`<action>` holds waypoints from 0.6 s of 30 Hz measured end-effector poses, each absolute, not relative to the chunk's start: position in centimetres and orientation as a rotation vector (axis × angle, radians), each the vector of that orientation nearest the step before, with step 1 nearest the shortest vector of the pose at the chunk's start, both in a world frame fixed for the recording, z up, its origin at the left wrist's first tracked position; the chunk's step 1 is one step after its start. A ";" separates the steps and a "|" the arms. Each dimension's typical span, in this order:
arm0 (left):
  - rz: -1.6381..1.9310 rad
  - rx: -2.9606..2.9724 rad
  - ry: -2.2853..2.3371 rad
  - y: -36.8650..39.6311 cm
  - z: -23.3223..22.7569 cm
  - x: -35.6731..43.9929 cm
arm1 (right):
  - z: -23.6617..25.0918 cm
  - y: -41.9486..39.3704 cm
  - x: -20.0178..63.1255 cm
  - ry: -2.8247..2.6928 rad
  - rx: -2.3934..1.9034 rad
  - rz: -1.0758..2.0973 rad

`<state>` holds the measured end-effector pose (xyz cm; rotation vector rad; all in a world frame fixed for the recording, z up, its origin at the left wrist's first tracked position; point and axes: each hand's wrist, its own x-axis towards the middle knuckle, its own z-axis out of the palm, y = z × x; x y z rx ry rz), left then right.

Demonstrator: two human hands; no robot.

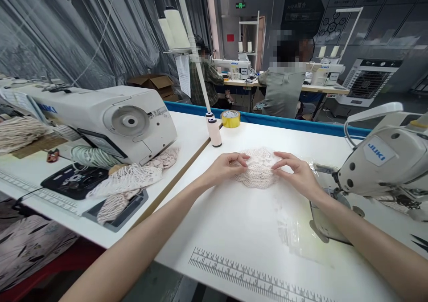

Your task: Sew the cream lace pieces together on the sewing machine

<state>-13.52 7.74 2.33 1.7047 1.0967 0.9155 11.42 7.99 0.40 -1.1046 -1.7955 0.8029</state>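
Evidently, from the head view, you have both hands on a cream knit piece (257, 177), which lies on the white table (230, 222) in front of you. Your left hand (230, 165) pinches its left edge between thumb and fingers, and your right hand (296, 172) pinches the right edge the same way. Just beyond, to the left, a pale thread spool (214, 133) stands upright near a yellow tape roll (230, 119). A sewing machine (377, 153) sits to the right of your right hand, and a printed ruler (250, 279) runs along the table's near edge.
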 end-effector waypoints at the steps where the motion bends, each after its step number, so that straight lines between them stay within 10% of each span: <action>1: 0.918 1.717 1.104 7.7 2.1 -13.6 | 0.3 7.9 11.5 -1.798 -1.097 0.799; 18: 0.946 1.865 1.151 7.0 1.4 -13.4 | -0.6 6.3 11.4 -1.792 -1.106 0.739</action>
